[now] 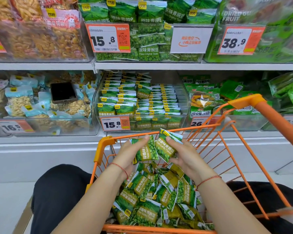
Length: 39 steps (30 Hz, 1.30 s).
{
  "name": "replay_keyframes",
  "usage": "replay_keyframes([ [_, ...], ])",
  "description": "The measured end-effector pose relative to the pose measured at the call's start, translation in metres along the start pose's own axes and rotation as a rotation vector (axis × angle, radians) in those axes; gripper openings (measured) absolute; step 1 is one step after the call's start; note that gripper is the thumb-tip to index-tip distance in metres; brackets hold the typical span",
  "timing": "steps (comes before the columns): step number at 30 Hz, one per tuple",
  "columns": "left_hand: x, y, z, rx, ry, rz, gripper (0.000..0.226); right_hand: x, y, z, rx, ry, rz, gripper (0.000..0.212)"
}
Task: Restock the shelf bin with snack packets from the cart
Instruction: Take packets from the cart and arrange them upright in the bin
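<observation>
Orange cart (107,146), btm ctr, heaped w/ green pea packets (147,188). Left hand (128,154) gripping one packet (146,151), right hand (181,156) gripping another (164,147). Clear shelf bin (183,105), mid frame, holding neat rows of same packets.

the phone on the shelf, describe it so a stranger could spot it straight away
Find the lower shelf, left of the green pea bin. The phone lies flat atop pale blue nut packets: the only dark, glossy slab among them.

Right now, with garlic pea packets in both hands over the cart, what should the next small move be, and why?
Probably lift both packets forward into the clear shelf bin priced 15.8. The left hand and right hand each already grip a garlic pea packet above the orange cart, and that bin's rows show the same packaging.
</observation>
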<state>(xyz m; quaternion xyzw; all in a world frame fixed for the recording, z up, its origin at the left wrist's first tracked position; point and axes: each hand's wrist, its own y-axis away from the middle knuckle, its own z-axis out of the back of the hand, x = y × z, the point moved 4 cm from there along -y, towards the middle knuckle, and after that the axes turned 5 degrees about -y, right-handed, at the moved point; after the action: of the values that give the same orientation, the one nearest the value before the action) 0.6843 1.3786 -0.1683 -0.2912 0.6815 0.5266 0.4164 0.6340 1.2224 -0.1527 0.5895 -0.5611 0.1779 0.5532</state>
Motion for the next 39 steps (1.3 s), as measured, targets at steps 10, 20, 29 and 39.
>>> replay_keyframes([
  [10,-0.009,0.004,0.010,0.171,0.210,-0.058,0.013,0.001,-0.008,0.009,0.079,-0.163,-0.079,0.090],
  [20,-0.021,0.009,0.010,0.041,0.082,-0.352,0.043,0.001,-0.011,0.011,0.003,0.073,0.070,0.099],
  [29,-0.022,0.011,0.010,-0.087,-0.004,-0.382,0.085,0.008,0.010,-0.013,0.206,0.277,0.238,0.029],
  [39,-0.007,0.002,0.002,0.008,-0.225,-0.373,0.107,0.001,0.012,-0.019,0.264,0.363,0.247,0.020],
])
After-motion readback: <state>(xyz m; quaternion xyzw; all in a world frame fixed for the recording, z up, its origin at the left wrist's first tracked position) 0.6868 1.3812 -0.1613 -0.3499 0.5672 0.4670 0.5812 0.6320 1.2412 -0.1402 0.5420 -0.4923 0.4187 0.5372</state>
